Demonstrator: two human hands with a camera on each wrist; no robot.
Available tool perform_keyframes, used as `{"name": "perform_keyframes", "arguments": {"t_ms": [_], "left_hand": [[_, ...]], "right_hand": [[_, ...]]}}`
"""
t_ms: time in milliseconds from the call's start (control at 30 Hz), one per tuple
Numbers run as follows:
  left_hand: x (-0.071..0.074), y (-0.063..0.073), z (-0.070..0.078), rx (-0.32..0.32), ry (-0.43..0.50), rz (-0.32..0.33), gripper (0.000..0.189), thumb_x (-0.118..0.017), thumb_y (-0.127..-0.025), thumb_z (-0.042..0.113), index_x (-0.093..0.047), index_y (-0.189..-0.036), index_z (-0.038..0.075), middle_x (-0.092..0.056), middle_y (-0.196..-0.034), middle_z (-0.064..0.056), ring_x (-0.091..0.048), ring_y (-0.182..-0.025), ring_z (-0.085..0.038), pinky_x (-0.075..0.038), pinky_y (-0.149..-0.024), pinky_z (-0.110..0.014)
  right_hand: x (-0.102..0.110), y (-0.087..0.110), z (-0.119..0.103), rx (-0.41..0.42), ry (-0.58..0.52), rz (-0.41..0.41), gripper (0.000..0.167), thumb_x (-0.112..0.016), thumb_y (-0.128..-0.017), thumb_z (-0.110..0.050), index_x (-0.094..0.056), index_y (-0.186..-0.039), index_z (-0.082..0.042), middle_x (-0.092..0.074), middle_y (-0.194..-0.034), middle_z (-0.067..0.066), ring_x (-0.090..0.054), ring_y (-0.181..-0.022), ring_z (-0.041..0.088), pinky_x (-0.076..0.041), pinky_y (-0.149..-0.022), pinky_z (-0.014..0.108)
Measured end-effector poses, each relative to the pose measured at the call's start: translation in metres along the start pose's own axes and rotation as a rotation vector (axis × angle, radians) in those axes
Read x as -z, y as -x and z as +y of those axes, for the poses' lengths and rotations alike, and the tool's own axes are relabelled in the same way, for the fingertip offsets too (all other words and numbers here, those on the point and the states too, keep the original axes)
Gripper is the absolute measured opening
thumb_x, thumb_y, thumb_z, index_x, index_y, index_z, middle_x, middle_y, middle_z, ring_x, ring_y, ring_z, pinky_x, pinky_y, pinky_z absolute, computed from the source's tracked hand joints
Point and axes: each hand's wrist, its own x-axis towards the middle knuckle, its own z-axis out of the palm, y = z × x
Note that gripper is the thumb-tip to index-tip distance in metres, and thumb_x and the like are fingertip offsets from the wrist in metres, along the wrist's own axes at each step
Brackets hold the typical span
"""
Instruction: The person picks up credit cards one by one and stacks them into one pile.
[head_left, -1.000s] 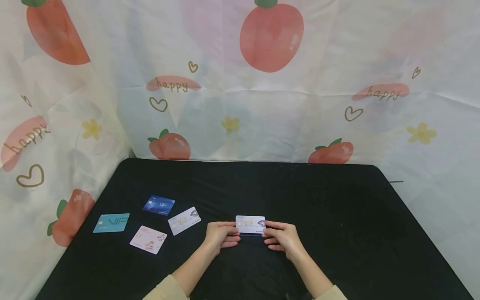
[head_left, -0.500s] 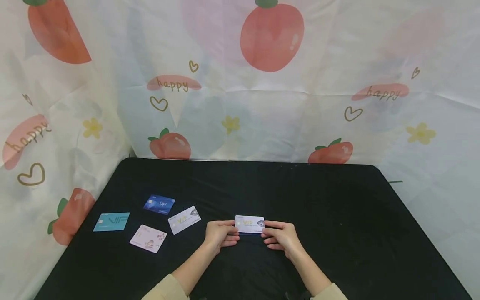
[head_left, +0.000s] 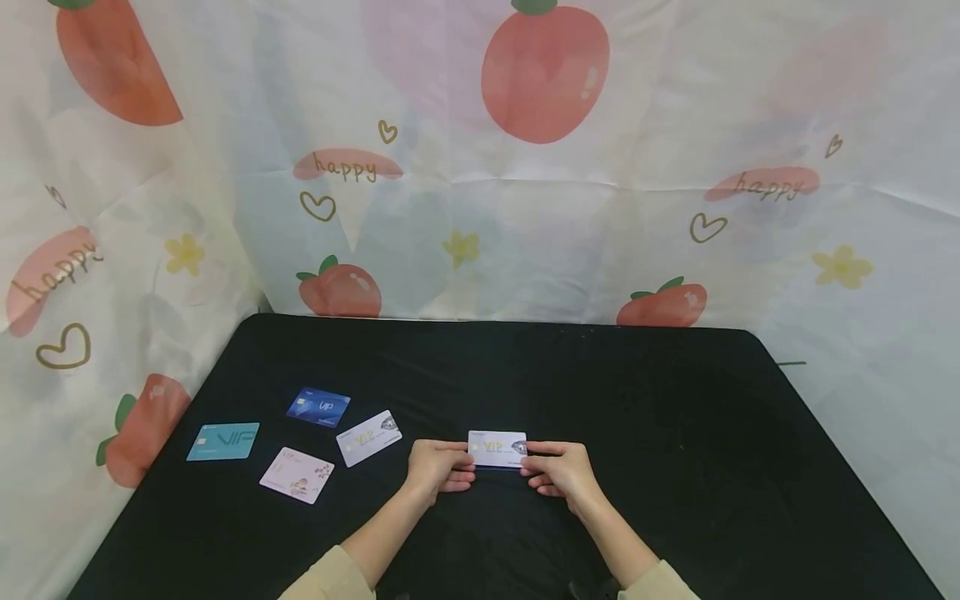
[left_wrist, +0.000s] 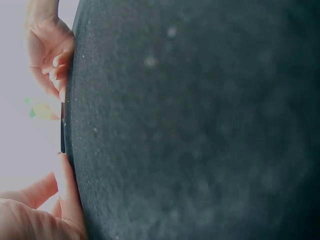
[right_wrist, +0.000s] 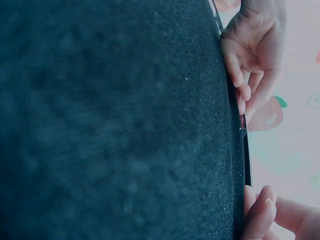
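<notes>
In the head view, a white VIP card (head_left: 497, 448) lies on top of a small stack at the middle of the table. A thin dark blue edge shows beneath its near side. My left hand (head_left: 437, 468) holds the stack by its left short edge, thumb and fingertips against it. From the other side my right hand (head_left: 564, 472) grips the right short edge. Both wrist views look low along the cloth: the left hand (left_wrist: 42, 210) and the right hand (right_wrist: 272, 215) face the opposite hand across the thin dark edge of the stack. How many cards are stacked is hidden.
On the left of the black-covered table (head_left: 675, 433) lie a teal VIP card (head_left: 222, 442), a blue VIP card (head_left: 318, 407), a pink card (head_left: 297, 476) and another white VIP card (head_left: 369, 438), all apart. A printed curtain (head_left: 540, 242) hangs behind the table.
The blue strip under the near side of the white card has grown thinner. Both hands and the stack have shifted very slightly left; the loose cards have kept their places.
</notes>
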Motion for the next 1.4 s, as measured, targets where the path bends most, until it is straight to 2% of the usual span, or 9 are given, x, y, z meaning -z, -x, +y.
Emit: {"name": "perform_keyframes", "arguments": {"t_ms": [267,467,733,1133,1400], "left_hand": [[-0.0006,-0.0014,0.0017,-0.053,-0.07,0.014,0.018,-0.062,-0.077,-0.007,-0.066,-0.093,-0.012,-0.065,-0.06,-0.012,-0.061,-0.045,-0.013,-0.054,-0.044,-0.027],[-0.0017,-0.0042,0.0015,-0.073,-0.1,0.02,0.016,-0.064,-0.077,-0.006,-0.066,-0.092,-0.011,-0.065,-0.061,-0.013,-0.062,-0.047,-0.014,-0.054,-0.044,-0.028],[-0.0017,-0.0061,-0.0002,-0.086,-0.092,0.024,0.015,-0.064,-0.077,-0.006,-0.066,-0.091,-0.011,-0.065,-0.061,-0.013,-0.061,-0.046,-0.013,-0.054,-0.044,-0.028],[-0.0023,-0.0057,-0.0031,-0.128,-0.078,0.034,0.013,-0.065,-0.078,-0.004,-0.066,-0.089,-0.011,-0.065,-0.06,-0.013,-0.062,-0.046,-0.014,-0.054,-0.044,-0.028],[-0.0026,-0.0065,-0.0046,-0.113,-0.087,0.056,0.013,-0.066,-0.077,-0.003,-0.067,-0.088,-0.01,-0.065,-0.06,-0.012,-0.062,-0.046,-0.014,-0.054,-0.044,-0.028]], "right_hand": [[0.0001,0.0014,0.0003,0.006,0.024,-0.001,0.031,-0.07,-0.076,0.0,-0.065,-0.106,0.005,-0.067,-0.066,0.012,-0.057,-0.043,0.011,-0.047,-0.041,0.017],[0.0009,0.0011,-0.0003,0.007,0.03,0.016,0.029,-0.069,-0.077,-0.001,-0.066,-0.106,0.003,-0.067,-0.067,0.012,-0.058,-0.045,0.013,-0.047,-0.042,0.017],[0.001,-0.0014,0.0011,-0.008,-0.003,0.016,0.029,-0.069,-0.076,0.0,-0.066,-0.105,0.004,-0.066,-0.064,0.012,-0.059,-0.044,0.012,-0.048,-0.04,0.018],[0.0012,-0.0005,0.0005,0.003,-0.004,0.014,0.028,-0.07,-0.076,0.0,-0.066,-0.103,0.004,-0.066,-0.066,0.012,-0.062,-0.048,0.015,-0.051,-0.043,0.022],[-0.0002,-0.0008,0.0009,0.003,0.01,0.024,0.029,-0.07,-0.074,0.002,-0.065,-0.103,0.004,-0.065,-0.062,0.012,-0.06,-0.046,0.014,-0.05,-0.042,0.021]]}}
